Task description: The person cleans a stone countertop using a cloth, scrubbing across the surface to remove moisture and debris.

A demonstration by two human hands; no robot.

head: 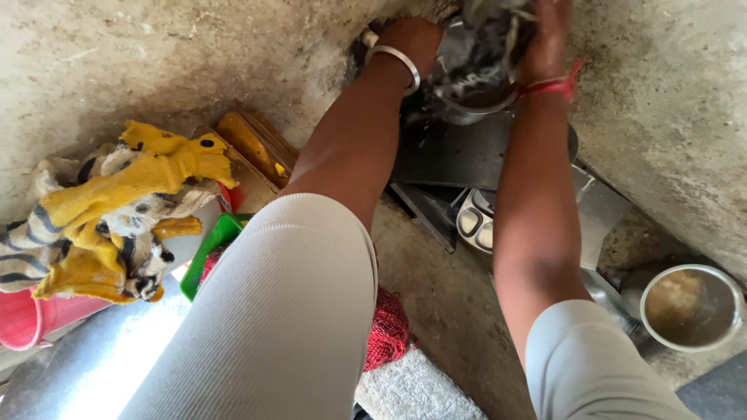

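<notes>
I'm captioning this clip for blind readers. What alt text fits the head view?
Seen from above, two hands scrub a steel pot on a concrete floor: the left hand steadies its rim and the right hand presses a grey rag inside. A steel bowl of murky water sits at right, and a yellow striped cloth lies over a pink bucket at left.

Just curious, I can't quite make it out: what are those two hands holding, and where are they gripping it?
The left hand grips the steel pot by its rim; the right hand presses a grey scrubbing rag into it.
</notes>
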